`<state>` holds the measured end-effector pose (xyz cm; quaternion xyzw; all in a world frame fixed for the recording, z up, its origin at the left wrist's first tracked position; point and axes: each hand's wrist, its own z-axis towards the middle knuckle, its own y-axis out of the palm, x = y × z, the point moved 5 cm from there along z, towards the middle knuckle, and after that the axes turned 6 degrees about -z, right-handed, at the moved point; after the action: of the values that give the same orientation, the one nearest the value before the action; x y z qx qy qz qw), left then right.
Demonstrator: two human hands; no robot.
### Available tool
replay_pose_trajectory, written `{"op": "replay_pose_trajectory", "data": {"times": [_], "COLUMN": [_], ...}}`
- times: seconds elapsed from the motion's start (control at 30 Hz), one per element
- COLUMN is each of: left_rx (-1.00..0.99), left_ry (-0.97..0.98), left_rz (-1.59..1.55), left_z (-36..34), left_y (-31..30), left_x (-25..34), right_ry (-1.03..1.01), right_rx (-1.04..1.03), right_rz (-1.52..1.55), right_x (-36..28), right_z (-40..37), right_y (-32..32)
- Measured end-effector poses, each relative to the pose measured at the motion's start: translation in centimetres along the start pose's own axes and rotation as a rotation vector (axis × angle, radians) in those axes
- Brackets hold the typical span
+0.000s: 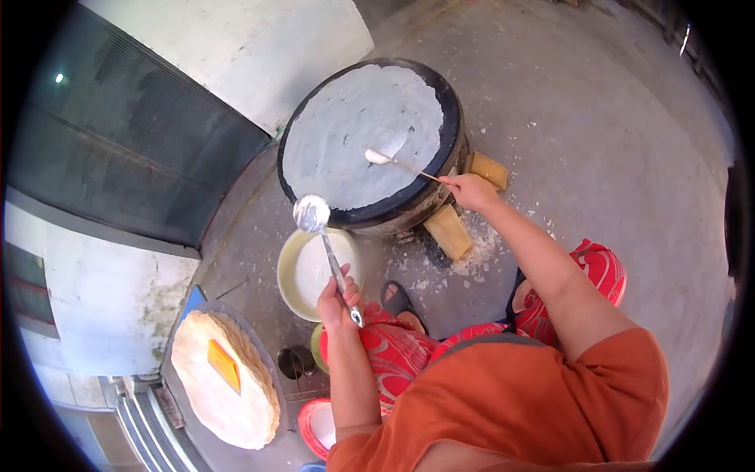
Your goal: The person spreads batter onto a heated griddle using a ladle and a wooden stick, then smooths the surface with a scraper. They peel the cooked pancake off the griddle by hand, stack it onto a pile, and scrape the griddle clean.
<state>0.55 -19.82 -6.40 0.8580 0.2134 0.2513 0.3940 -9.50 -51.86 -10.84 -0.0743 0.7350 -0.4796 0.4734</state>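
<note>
A thin batter-tipped spreading stick [395, 162] rests on the round black griddle [451, 135], pinched in the closed right hand [469, 189]. The left hand [336, 303] is fisted around a long metal ladle [313, 214] above a pale round bowl of white batter [282, 271]. A stack of thin round sheets [236, 413] lies nearby.

Bright daylight fills the scene, with soft, short shadows on the concrete floor [613, 141]. Strong fisheye distortion bends the edges, black vignette rings the corners, and focus stays fairly sharp at centre.
</note>
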Motion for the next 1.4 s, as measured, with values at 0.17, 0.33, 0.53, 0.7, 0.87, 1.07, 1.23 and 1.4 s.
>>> {"op": "replay_pose_trajectory", "data": {"times": [0.17, 0.33, 0.53, 0.7, 0.87, 1.07, 1.23, 1.4], "left_rx": [0.017, 0.020, 0.120, 0.138, 0.128, -0.485, -0.648, -0.554], "left_ry": [0.045, 0.147, 0.227, 0.353, 0.215, -0.521, -0.562, -0.308], "left_rz": [0.288, 0.651, 0.783, 1.039, 0.796, -0.640, -0.704, -0.445], "left_z": [-1.0, -0.4, 3.2, 6.9, 6.8, 1.9, -2.0, -4.1], "left_y": [1.0, 3.6, 4.5, 4.6, 4.5, 7.9, 9.2, 5.6], "left_x": [-0.9, -2.5, -3.4, -4.7, -4.9, -3.1, -0.6, 4.9], "right_ry": [0.194, 0.022, 0.088, 0.018, 0.218, -0.137, -0.032, -0.339], "right_rx": [0.088, 0.128, 0.022, 0.233, -0.133, 0.238, 0.297, -0.278], "right_rz": [0.305, 0.252, 0.481, 0.174, 0.636, 0.636, 0.275, 0.282], "right_x": [4.2, 0.3, -2.0, -2.5, -5.5, -6.0, -2.0, -4.8], "right_z": [-0.9, -3.3, -4.4, -6.1, -6.4, -5.6, -3.9, -9.4], "right_y": [-0.7, 4.4, 3.3, 6.5, 7.4, 1.2, 5.1, 10.4]}}
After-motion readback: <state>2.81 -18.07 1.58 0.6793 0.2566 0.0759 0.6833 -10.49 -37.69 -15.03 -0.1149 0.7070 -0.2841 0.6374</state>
